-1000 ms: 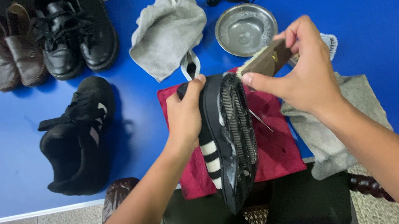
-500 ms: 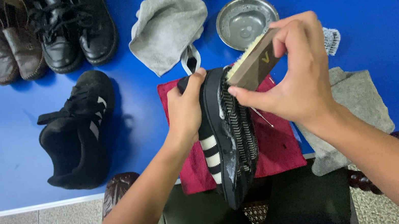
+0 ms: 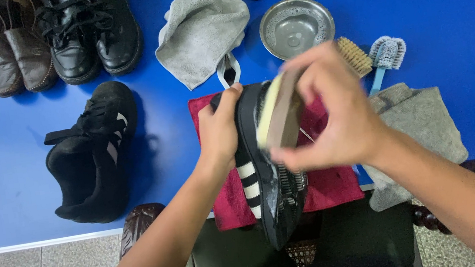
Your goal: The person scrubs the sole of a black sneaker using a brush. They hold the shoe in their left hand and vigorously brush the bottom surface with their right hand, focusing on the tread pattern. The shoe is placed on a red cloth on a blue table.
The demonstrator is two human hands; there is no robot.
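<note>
Head view was what I watched from far away. The left hand point(image 3: 219, 131) gripped a black sneaker point(image 3: 268, 178) with white stripes, tipped on its side over a red cloth point(image 3: 333, 185) at the near table edge. The right hand point(image 3: 333, 118) closed its fingers around a brush point(image 3: 277, 113) and pressed it on the sneaker, hiding part of it. Behind sat a metal bowl point(image 3: 297, 26), 2 grey cloths point(image 3: 202, 31), a wooden brush point(image 3: 355, 55) and a blue brush point(image 3: 386, 56). Left lay another black sneaker point(image 3: 93, 155), black boots point(image 3: 89, 30) and brown shoes point(image 3: 12, 50) on the blue table point(image 3: 436, 15).
</note>
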